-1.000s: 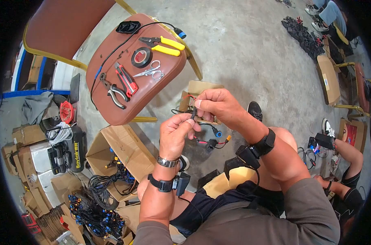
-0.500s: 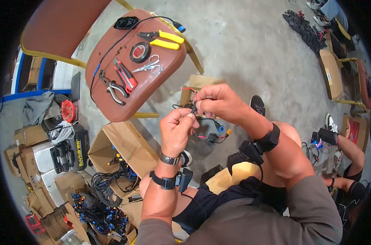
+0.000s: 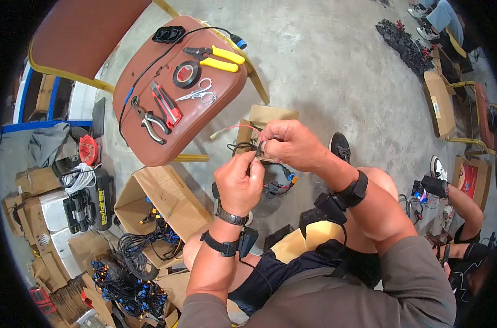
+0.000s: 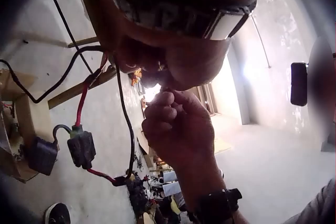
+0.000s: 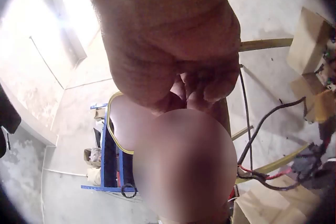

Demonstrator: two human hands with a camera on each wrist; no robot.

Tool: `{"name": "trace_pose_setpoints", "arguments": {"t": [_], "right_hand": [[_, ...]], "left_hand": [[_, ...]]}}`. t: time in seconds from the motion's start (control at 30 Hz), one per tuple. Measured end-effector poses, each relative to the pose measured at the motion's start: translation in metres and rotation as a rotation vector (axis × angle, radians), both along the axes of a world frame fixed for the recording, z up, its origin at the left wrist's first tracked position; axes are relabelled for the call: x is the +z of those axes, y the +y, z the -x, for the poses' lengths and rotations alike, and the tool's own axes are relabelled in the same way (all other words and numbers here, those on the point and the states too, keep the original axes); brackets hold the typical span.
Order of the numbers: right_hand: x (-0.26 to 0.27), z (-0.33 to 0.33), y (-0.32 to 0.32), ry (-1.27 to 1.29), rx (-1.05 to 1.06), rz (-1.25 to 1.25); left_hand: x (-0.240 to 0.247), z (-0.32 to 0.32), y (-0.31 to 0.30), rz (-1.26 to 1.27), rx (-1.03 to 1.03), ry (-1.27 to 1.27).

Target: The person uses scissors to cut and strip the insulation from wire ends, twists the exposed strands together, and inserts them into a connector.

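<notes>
Above the lap and over the concrete floor (image 3: pixel 336 76), both hands meet on a wire harness (image 3: pixel 273 187) of black and red leads. The left hand (image 3: pixel 238 183) has its fingers curled, thumb and forefinger pinching the leads just under the right hand (image 3: pixel 289 143), whose fingers are also bent and pinch the same bundle from above; the two hands touch at the fingertips. A red lead (image 3: pixel 240 128) with a pale tip arcs up and to the left out of the pinch. The rest of the harness hangs below the hands, with a black fuse holder (image 4: pixel 81 148) on the red lead and small orange and blue plugs at the low end. The right wrist view shows the right hand's knuckles close up, with dark leads trailing off beside them.

Just beyond the hands a small cardboard box (image 3: pixel 270 116) stands on the floor. Further off, a brown chair seat (image 3: pixel 150 147) carries yellow-handled strippers (image 3: pixel 218 58), a roll of black tape (image 3: pixel 186 74), scissors (image 3: pixel 198 94), a red cutter (image 3: pixel 166 104) and pliers (image 3: pixel 148 121). An open carton (image 3: pixel 166 210) beside the left knee holds coils of black cable.
</notes>
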State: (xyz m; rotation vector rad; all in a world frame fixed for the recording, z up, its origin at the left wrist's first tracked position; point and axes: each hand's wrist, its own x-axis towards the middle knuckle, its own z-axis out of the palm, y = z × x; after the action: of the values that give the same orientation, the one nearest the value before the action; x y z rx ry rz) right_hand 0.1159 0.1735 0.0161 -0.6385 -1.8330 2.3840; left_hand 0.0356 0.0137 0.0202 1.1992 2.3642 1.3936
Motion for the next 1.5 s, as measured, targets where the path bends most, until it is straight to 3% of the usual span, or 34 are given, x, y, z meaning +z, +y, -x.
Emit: {"name": "trace_pose_setpoints", "arguments": {"t": [0.3,0.5,0.7,0.8,0.9,1.0,1.1,1.2,1.5], "right_hand": [[-0.003,-0.001,-0.001,0.068,-0.022,0.029],[0.003,-0.003,0.002,0.033,0.014,0.167],[0.0,-0.003,-0.001,0.086,0.051,0.307],[0.0,-0.004,-0.001,0.064,0.071,0.385],[0.001,-0.002,-0.001,0.034,0.01,0.351],[0.0,-0.001,0.001,0.039,0.007,0.278],[0.004,0.0,0.0,0.034,-0.029,0.047],[-0.002,-0.002,-0.002,-0.019,0.006,0.011],[-0.005,-0.004,-0.003,0.142,0.05,-0.524]], "left_hand": [[-0.004,-0.003,-0.003,-0.022,0.015,-0.462],[0.001,0.002,-0.004,-0.093,0.028,-0.955],[-0.01,0.009,-0.01,-0.332,-0.13,-1.458],[-0.011,0.011,-0.009,-0.373,-0.186,-1.489],[-0.011,0.011,-0.007,-0.29,-0.168,-1.391],[-0.011,0.01,-0.004,-0.183,-0.073,-1.013],[-0.012,0.005,-0.001,-0.203,-0.045,-0.815],[-0.008,0.005,0.001,-0.235,-0.015,-0.727],[-0.002,0.01,-0.009,-0.075,-0.117,-0.46]]}}
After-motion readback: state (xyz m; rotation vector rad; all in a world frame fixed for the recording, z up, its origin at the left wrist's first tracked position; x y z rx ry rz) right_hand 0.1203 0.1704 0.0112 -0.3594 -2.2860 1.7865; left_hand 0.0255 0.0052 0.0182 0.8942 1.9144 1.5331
